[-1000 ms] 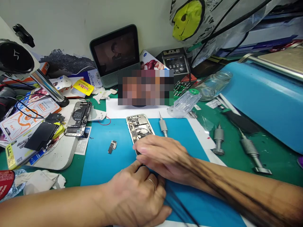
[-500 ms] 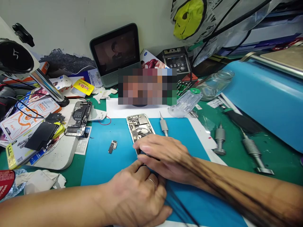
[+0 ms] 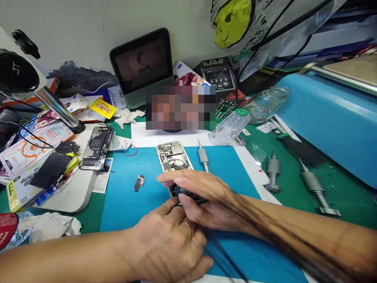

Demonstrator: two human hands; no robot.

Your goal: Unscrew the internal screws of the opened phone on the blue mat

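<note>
An opened phone (image 3: 173, 154) with bare inner parts lies on the blue mat, its lower end covered by my hands. My left hand (image 3: 173, 236), a ring on one finger, is curled round that lower end. Above the same end, my right hand (image 3: 203, 192) stretches its fingers across the phone, with the thumb apart from them. Something dark shows between thumb and fingers; I cannot make out what it is. A small dark and silver phone part (image 3: 139, 183) lies left of the phone. A grey precision screwdriver (image 3: 203, 156) rests just to its right.
Another opened phone (image 3: 96, 147) lies on a white platform (image 3: 79, 196) at left, near boxes and a lamp stand (image 3: 59, 108). More screwdrivers (image 3: 273, 173) stand at right. Behind are a clear plastic holder (image 3: 231, 127), a glass jar (image 3: 268, 104) and a screen (image 3: 143, 65).
My right hand's fingers have lifted and reached a little left, and its thumb has moved away from them. My left hand stays at the phone's lower end.
</note>
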